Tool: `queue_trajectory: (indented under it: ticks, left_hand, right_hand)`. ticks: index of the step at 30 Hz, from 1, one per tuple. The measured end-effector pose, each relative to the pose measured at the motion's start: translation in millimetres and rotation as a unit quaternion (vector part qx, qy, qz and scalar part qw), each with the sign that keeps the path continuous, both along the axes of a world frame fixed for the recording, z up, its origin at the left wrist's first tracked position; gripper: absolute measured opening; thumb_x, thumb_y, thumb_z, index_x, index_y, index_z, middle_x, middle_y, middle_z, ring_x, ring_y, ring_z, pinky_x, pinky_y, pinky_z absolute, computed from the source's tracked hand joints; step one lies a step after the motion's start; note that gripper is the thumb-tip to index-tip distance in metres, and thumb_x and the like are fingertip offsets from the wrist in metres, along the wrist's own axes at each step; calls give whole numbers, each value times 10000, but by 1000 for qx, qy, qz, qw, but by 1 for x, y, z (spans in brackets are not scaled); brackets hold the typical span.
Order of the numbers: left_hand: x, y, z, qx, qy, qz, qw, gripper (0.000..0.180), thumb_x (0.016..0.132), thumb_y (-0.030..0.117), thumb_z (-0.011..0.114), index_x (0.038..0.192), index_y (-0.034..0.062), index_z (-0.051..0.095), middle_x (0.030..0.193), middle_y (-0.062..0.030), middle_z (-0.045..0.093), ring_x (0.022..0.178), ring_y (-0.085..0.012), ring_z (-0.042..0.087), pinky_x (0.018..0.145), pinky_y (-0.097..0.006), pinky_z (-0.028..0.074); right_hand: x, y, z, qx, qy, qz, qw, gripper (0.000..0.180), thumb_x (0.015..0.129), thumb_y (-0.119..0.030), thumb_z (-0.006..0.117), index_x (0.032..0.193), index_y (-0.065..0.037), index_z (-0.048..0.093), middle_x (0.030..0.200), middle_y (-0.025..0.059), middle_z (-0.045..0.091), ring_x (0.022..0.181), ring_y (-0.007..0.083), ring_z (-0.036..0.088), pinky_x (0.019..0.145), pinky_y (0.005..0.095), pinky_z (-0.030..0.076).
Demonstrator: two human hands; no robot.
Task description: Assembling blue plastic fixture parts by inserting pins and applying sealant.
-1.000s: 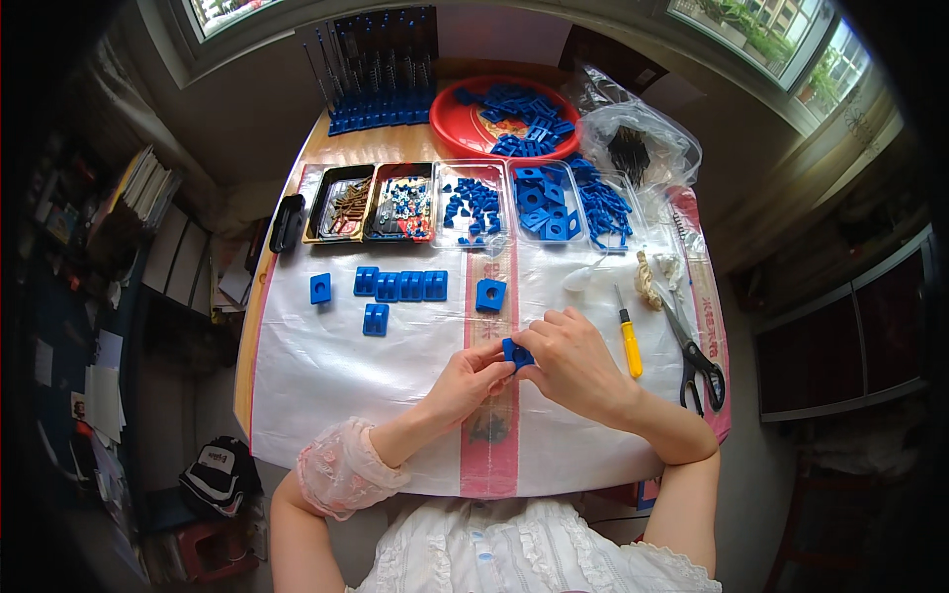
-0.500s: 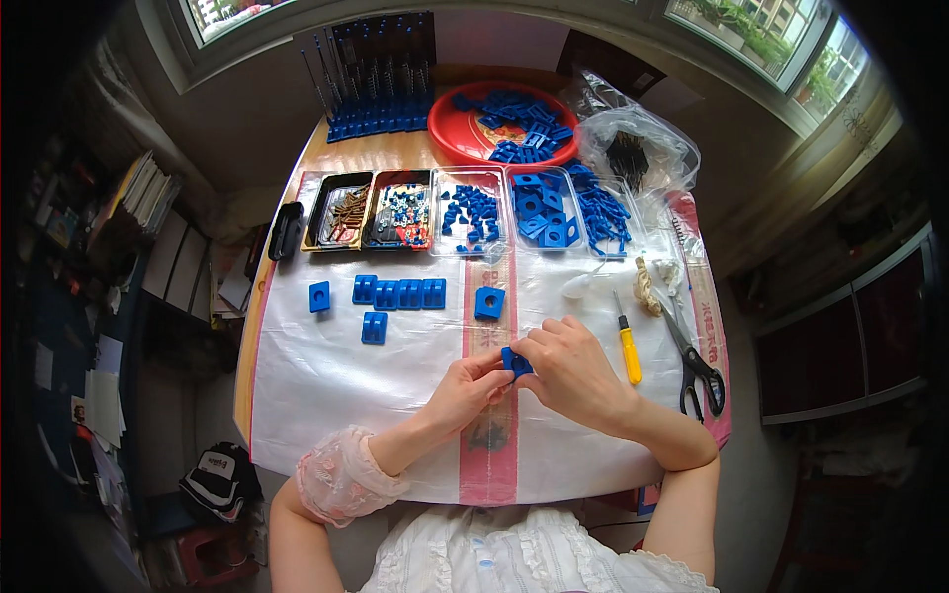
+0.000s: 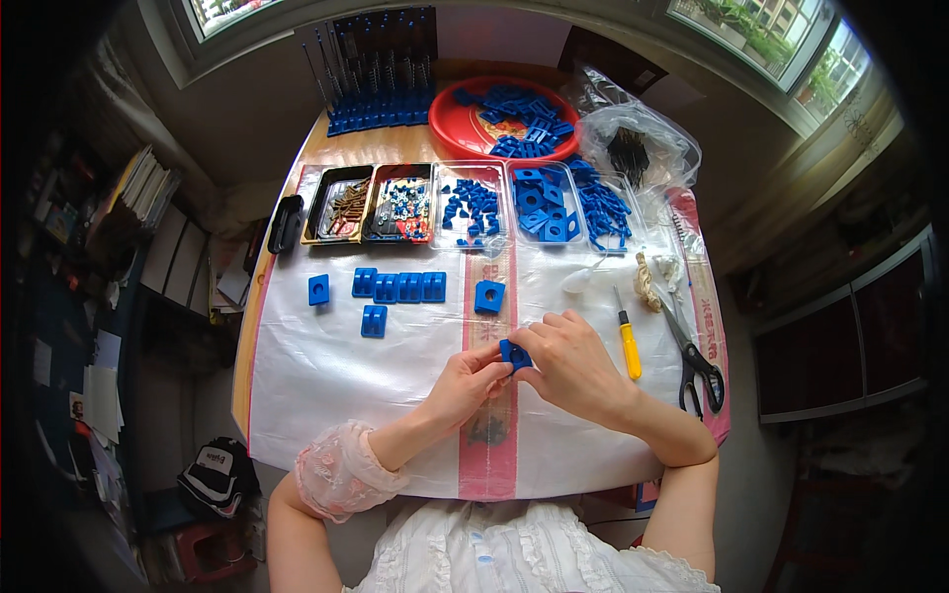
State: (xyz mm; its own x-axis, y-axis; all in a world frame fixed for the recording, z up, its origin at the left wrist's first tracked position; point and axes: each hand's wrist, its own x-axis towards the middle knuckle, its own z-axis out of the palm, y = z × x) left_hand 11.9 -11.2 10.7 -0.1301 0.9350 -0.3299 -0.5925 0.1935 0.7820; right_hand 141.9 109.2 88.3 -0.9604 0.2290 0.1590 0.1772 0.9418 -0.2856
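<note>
Desk [image 3: 287, 188] surface of light wood is covered for the most part by a white plastic sheet [image 3: 326, 376] with a red stripe down its middle. At the far edge a round red tray [image 3: 457, 127] full of blue plastic parts is seen, and to its left a row of dark rods on blue bases [image 3: 381, 84]. A clear plastic bag [image 3: 638, 138] lies to the right of the tray. Nearer, a line of shallow trays [image 3: 395, 203] is placed, two with small metal pieces and the others with blue parts. On the sheet, a row of joined blue blocks [image 3: 400, 287] is laid, with single blue blocks just beside it on both sides. Black scissors [image 3: 697, 361] and a yellow-handled screwdriver [image 3: 627, 346] lie at the right, near the right hand [image 3: 573, 366]. A small blue block [image 3: 514, 353] is held above the red stripe between both hands. The right hand is closed around it from the right side, and the left hand [image 3: 465, 381] pinches it from the left with its fingertips.
</note>
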Motion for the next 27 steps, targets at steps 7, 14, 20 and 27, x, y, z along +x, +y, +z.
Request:
queue_trajectory:
  ticks: [7, 14, 20, 27]
  left_hand:
    - [-2, 0, -6, -1, 4, 18, 1000, 234, 961, 42, 527, 1173, 15, 624, 826, 29, 565, 647, -23, 432, 580, -174, 375]
    - [-5, -1, 0, 11, 13, -22, 1000, 296, 974, 29, 501, 1261, 18, 574, 984, 16, 624, 682, 2, 434, 597, -150, 385]
    - [-3, -3, 3, 23, 60, -38, 997, 301, 960, 40, 527, 1253, 29, 592, 921, 22, 599, 643, -12, 427, 572, -162, 369]
    - [0, -3, 2, 36, 58, -45, 997, 348, 953, 40, 536, 1299, 31, 571, 924, 18, 611, 650, -19, 446, 563, -174, 374]
  right_hand:
    - [3, 2, 21, -85, -23, -1, 996, 458, 750, -204, 762, 1128, -45, 558, 778, 90, 631, 824, 278, 601, 779, 395, 423]
    - [12, 22, 39, -191, 43, -72, 978, 424, 840, -181, 734, 1217, -61, 583, 757, 46, 563, 721, 171, 549, 690, 318, 446]
    - [27, 21, -25, -463, 129, -134, 867, 260, 963, -194, 598, 1143, -7, 578, 845, 28, 582, 702, 73, 530, 623, 239, 442]
    - [34, 10, -57, -609, 92, -147, 774, 225, 990, -200, 552, 1085, -4, 606, 817, -14, 570, 691, 29, 506, 615, 199, 422]
